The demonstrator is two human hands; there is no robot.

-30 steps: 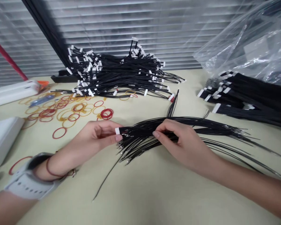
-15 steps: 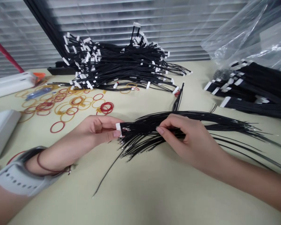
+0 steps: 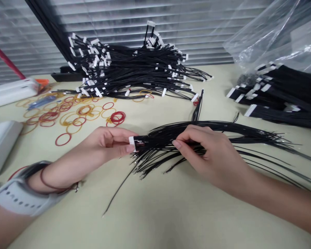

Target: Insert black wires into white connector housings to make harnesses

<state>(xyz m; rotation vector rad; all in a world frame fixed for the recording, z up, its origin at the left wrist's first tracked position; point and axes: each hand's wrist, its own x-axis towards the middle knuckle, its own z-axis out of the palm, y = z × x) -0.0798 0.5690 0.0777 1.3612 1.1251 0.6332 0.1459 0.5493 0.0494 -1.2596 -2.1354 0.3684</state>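
My left hand (image 3: 111, 141) pinches a small white connector (image 3: 131, 143) between thumb and fingers, at the left end of a bundle of black wires (image 3: 155, 133). My right hand (image 3: 207, 148) is closed in a pinch over the middle of the bundle, thumb against forefinger on a black wire; the exact grip is partly hidden. Loose wire ends with tiny metal terminals (image 3: 142, 173) fan out below the connector. One single wire (image 3: 114, 197) sticks out toward the front left. The far wire ends (image 3: 277, 138) spread to the right, beyond my right hand.
A large pile of black cables with white connectors (image 3: 140, 69) lies at the back. More cable bundles (image 3: 292, 90) lie at right, by a clear plastic bag (image 3: 269, 38). Red and yellow rubber bands (image 3: 77, 114) are scattered at left, near white boxes (image 3: 5, 141).
Both hands keep nearly the same place and grip. A few wire ends just below my right hand have shifted slightly and stand out more. The view has moved a little.
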